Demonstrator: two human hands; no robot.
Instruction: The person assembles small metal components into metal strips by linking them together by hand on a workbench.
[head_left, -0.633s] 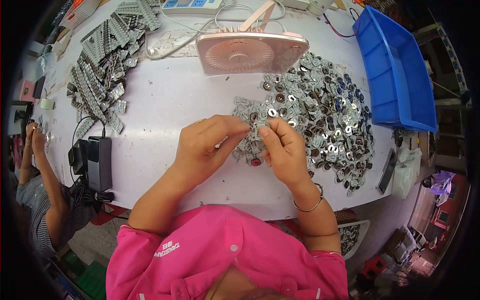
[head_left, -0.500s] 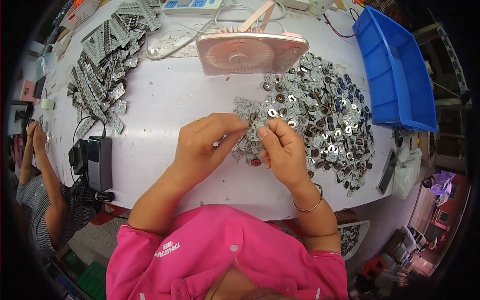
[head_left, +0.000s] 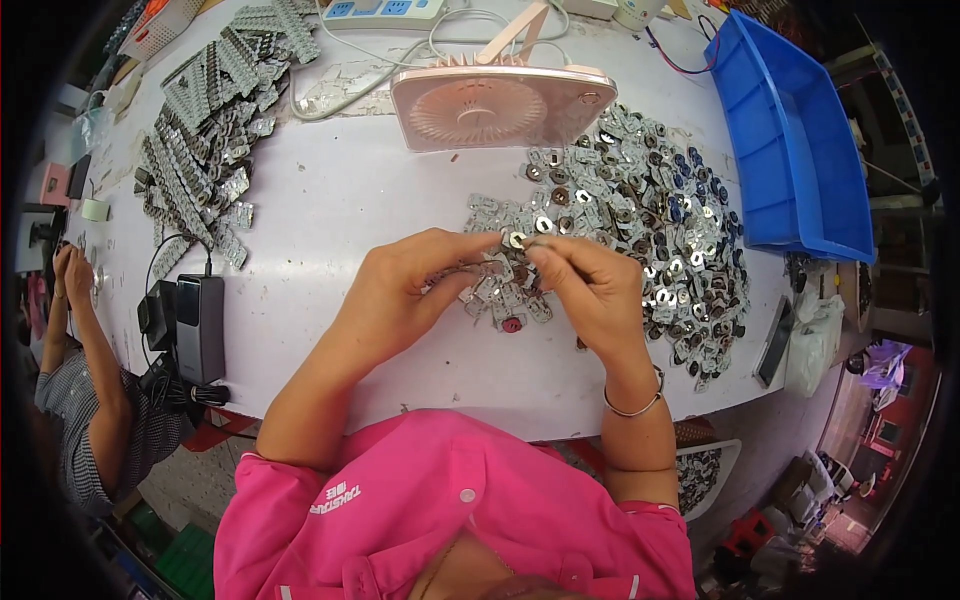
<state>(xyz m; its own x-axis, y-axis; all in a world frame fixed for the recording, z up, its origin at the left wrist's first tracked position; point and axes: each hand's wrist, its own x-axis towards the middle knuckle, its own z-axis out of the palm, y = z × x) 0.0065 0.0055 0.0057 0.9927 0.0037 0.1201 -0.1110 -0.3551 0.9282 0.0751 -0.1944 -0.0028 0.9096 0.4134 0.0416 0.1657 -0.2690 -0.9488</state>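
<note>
Over the left edge of a heap of small metal parts [head_left: 690,270], many with round brown, blue or silver discs, my two hands come close together. My right hand [head_left: 597,288] is closed in a pinch, thumb against forefinger, on a small metal part [head_left: 516,240] with a round silver face. My left hand [head_left: 400,290] is open, its forefinger stretched toward that part and its thumb apart below. Whether the left fingertip touches the part is hard to tell. Under and between my hands lie loose grey parts [head_left: 492,292], one with a red disc [head_left: 512,325].
A pink fan [head_left: 480,108] stands beyond my hands. A pile of grey strips [head_left: 200,120] lies far left, with a dark power bank [head_left: 199,328] nearer. A blue bin [head_left: 790,140] sits right, by a clear plastic bag [head_left: 815,345]. Another person's arm [head_left: 95,335] shows far left.
My right hand has shifted slightly right and turned, and the silver face of the part now shows at its fingertips. My left thumb and forefinger have spread apart.
</note>
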